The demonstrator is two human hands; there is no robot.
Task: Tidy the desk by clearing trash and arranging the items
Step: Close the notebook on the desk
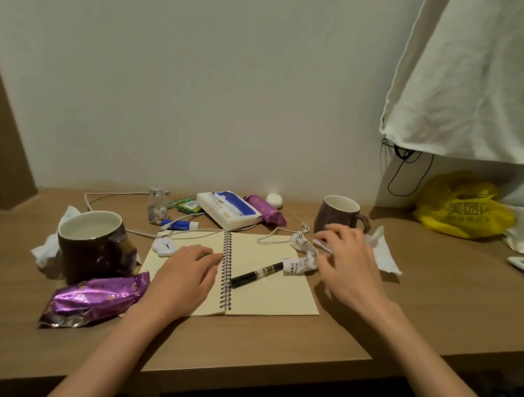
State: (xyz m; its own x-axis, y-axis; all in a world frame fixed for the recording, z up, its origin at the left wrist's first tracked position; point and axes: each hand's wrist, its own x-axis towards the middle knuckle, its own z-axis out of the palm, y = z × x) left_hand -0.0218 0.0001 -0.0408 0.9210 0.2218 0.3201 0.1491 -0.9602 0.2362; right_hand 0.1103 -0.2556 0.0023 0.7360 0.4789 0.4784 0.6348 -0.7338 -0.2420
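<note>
I find the crumpled receipt [301, 261] lying at the right edge of the open notebook [266, 292], its near end touching the tip of the black pen [254, 274]. My left hand [186, 270] rests flat on the left page, fingers straight. My right hand [349, 268] is over the receipt, fingers spread and bent; I cannot tell whether they pinch it. Judgement: the paper is light, soft and crushable. It is best taken at its bunched middle, clear of the pen.

Head camera, wide-angle, close above desk [274, 349], facing forward-down toward wall.
</note>
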